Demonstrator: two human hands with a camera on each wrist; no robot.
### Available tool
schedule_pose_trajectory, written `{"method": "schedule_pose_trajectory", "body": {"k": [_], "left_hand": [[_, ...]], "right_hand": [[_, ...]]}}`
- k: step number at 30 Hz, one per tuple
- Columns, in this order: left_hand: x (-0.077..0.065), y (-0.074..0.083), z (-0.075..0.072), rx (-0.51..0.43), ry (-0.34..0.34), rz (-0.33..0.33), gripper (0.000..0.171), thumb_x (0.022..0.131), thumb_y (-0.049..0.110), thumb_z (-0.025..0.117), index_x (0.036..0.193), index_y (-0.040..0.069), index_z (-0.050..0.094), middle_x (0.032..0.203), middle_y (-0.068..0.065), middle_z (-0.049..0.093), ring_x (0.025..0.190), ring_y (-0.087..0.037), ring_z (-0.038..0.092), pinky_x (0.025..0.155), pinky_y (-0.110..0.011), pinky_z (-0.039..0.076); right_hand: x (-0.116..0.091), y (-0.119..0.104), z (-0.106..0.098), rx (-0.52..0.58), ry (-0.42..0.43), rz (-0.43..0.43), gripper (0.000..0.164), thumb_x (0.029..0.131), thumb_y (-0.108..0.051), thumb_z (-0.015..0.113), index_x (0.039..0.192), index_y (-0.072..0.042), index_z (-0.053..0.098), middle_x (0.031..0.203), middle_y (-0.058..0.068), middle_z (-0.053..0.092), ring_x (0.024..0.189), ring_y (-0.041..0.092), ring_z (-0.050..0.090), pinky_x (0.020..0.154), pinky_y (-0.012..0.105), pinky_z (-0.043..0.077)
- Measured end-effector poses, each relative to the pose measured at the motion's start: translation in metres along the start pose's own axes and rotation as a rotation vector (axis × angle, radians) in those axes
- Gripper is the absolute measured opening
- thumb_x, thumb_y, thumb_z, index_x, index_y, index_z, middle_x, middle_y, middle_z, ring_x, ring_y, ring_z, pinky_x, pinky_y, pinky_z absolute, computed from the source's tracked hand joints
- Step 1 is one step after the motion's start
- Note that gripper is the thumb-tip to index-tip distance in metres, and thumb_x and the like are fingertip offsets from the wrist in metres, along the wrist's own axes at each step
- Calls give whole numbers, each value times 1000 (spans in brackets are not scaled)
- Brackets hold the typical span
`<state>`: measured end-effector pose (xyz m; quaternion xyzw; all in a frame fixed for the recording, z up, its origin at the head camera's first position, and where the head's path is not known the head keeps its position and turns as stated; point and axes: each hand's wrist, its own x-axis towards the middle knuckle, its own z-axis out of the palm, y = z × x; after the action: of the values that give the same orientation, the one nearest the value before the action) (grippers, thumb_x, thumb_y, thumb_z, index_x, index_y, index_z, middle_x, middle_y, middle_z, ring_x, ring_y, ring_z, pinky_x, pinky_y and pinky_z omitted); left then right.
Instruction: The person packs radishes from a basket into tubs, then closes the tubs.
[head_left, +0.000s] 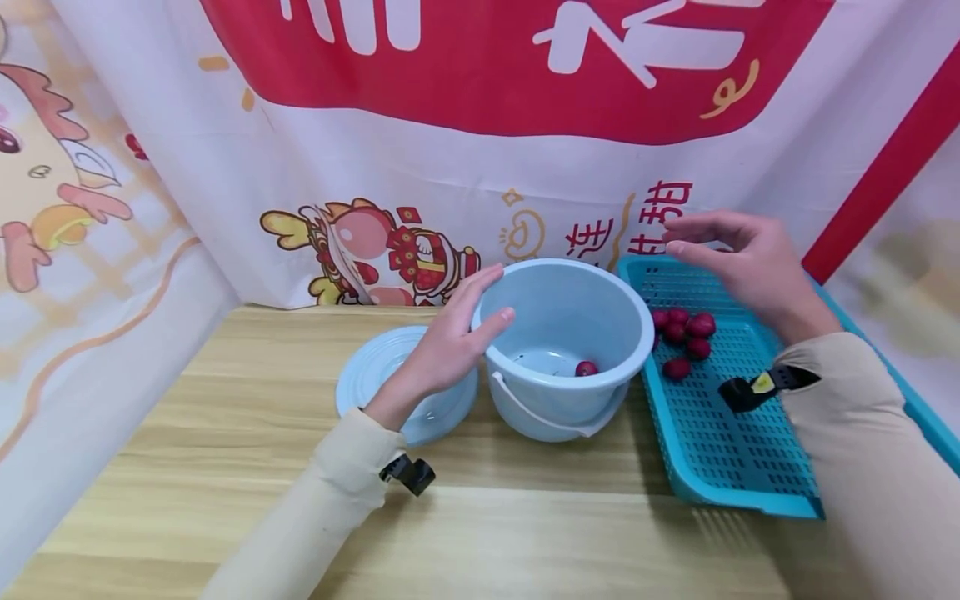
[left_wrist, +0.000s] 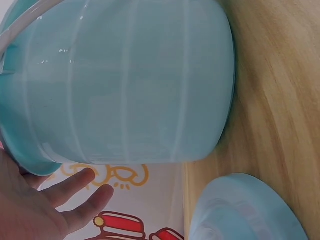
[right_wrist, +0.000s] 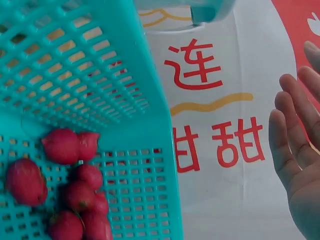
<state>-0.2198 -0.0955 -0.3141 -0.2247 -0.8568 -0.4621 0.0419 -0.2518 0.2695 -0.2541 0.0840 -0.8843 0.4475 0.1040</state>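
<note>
Where the back edge of the table [head_left: 262, 467] runs along the printed cloth [head_left: 465, 117], a pale blue lid [head_left: 367, 367] is laid flat, left of the middle. Partly above it, the left grip [head_left: 453, 337] is held at the bucket's rim: the fingers are loosely extended along the outside, the thumb is angled over the mouth, and no firm clasp is shown.

Near the middle of the back edge, the pale blue bucket [head_left: 566, 308] is stood upright, its handle [head_left: 551, 426] lowered against the near side. One red fruit [head_left: 587, 367] is seen on its floor. Judged by its plastic wall, the bucket should be found light, fairly stiff and easily nudged, so it is best steadied by the rim.

Toward the table's right edge, a turquoise basket [head_left: 750, 450] is set just beside the bucket, with more red fruits [head_left: 697, 348] gathered in its back left part, several touching. They are probably light and fairly firm, yet easily bruised; smooth skins may slip or roll, so each is best taken round its widest part by thumb and fingertips.

Above the basket's back part, the right grip [head_left: 757, 258] is raised clear of the fruits, its fingers parted from the thumb and nothing carried.
</note>
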Motion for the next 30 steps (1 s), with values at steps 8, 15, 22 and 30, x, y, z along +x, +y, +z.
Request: {"method": "schedule_pose_trajectory", "body": {"k": [8,15,22,30], "left_hand": [[-1,0,-2,7,-4,-9,68,108,46,50,168,21,31,176,6,25,165,-19,23,131,-59,26],[-1,0,-1,6,-9,-11,67,108,46,50,168,21,31,177,6,25,165,-20,23,132,-59,26],[-1,0,0,11,-8,-9,68,108,47,50,168,21,31,177,6,25,165,-19,23,132,-59,25],[-2,1,0,10,-7,-9,67,109,44,51,168,21,31,176,7,25,164,-18,23,132,-58,25]], "right_hand": [[1,17,-17,-122,-15,21,66,90,-56,78,148,-28,63,147,1,62,120,8,55,76,15,59],[0,43,-35,-145,-17,61,68,90,-55,78,149,-26,62,135,-12,66,117,6,55,75,17,59],[-1,64,-46,-158,-25,109,73,89,-57,77,151,-23,60,122,-28,64,112,4,56,76,17,58],[3,90,-41,-132,-107,174,74,93,-57,74,153,-17,57,107,-37,62,105,-3,61,79,16,55]]}}
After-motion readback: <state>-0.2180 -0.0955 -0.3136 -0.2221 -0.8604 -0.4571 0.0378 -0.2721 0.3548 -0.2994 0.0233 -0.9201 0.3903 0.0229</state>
